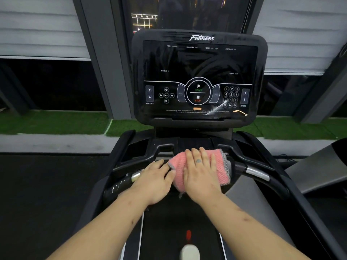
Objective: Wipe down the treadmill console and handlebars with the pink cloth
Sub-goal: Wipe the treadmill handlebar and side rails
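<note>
In the head view, the pink cloth [220, 164] lies draped over the middle of the front handlebar [257, 174], at about five o'clock from the picture's centre. The right hand [201, 171] lies flat on it, fingers straight, pressing and not clutching. At nine o'clock of the cloth the left hand [154, 177] rests on the same bar with fingers loosely extended, grasping nothing, its thumb touching the cloth's edge. The console [199, 62] stands at twelve o'clock from the cloth, its display dark. The main risk, as I judge it, comes once the wiping reaches that panel: a firm pass over the START button [198, 87] or the arrow keys could set the belt going under the person, if the machine is powered. At four o'clock on the panel a pale strip of lifted film [216, 109] could snag on the cloth's weave and tear further. With only a flat palm on it, the cloth may also slide off the rounded bar onto the belt. For containers, two moulded pockets flank the console base, the left pocket [138, 149] at ten o'clock of the cloth and the right pocket [244, 150] at two o'clock. Both are in deep shadow; I can make out nothing in either.
</note>
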Available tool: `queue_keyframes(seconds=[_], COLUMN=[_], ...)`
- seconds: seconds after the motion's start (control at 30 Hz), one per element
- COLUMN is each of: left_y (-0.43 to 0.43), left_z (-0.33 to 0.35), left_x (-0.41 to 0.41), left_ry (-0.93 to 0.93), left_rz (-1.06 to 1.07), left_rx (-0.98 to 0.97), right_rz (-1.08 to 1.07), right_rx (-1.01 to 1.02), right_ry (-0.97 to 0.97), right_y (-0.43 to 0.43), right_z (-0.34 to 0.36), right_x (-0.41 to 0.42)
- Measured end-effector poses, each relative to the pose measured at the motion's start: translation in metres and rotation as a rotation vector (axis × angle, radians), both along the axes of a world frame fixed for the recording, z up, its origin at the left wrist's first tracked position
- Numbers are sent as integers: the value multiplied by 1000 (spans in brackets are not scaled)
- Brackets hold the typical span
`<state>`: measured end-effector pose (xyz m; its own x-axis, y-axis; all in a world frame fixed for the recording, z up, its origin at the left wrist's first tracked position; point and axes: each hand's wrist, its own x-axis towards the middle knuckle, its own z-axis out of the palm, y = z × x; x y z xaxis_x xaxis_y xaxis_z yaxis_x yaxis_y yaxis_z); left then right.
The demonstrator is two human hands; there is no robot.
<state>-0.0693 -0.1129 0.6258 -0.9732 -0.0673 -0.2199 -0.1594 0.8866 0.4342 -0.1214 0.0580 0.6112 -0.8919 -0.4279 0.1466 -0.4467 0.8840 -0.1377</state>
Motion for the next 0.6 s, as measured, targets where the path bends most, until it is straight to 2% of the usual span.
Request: queue_keyframes(seconds=[0.27, 0.6], left_y=[-1, 1], left_z=[0, 5], left_x=[1, 4], left_ry=[11, -15], left_rz=[-16, 13], left_rx=[-4, -6], right_rz=[105, -84], right_rx=[25, -32], right_ry=[12, 22], right_y=[-4, 59], right_z=[-2, -14], right_x=[0, -22])
